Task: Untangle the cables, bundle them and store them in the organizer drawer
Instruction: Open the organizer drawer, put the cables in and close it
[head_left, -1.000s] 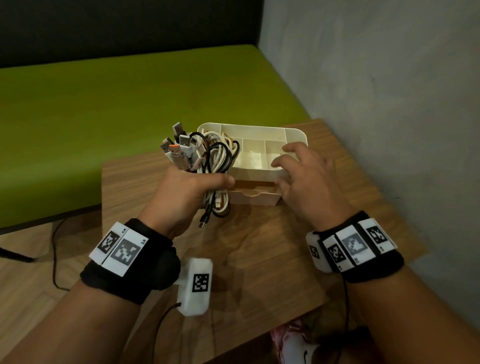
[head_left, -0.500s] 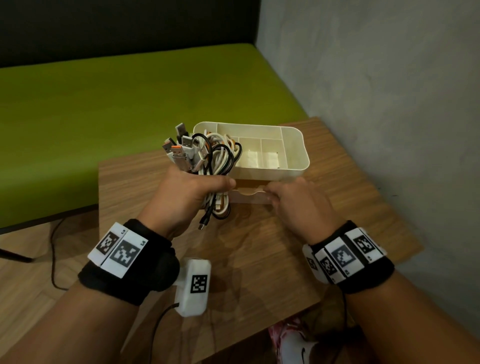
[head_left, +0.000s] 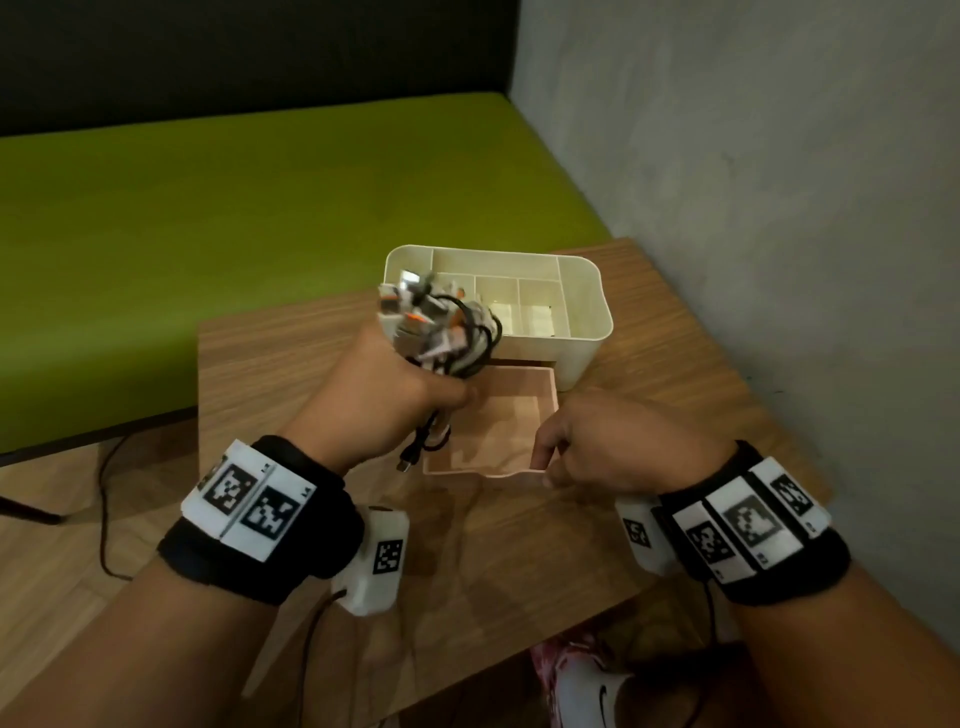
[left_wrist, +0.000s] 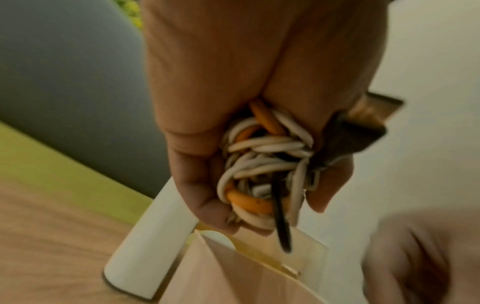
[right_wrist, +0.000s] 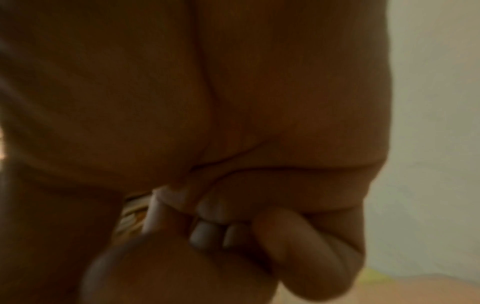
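My left hand grips a bundle of white, black and orange cables, plug ends up, just left of the open drawer; in the left wrist view the cable bundle fills the fist of my left hand. A cream organizer box with top compartments stands on the wooden table. Its shallow drawer is pulled out towards me and looks empty. My right hand pinches the drawer's front edge at its right corner; the right wrist view shows my right hand with fingers curled on a thin pale edge.
A green bench runs behind the table, with a grey wall close on the right. A thin black cord hangs to the floor at the left. A white shoe shows below the table's near edge.
My right hand came down from the organizer's top to the drawer front and pulled the drawer out towards me. The left hand lifted the bundle slightly and tilted it over the organizer's left corner.
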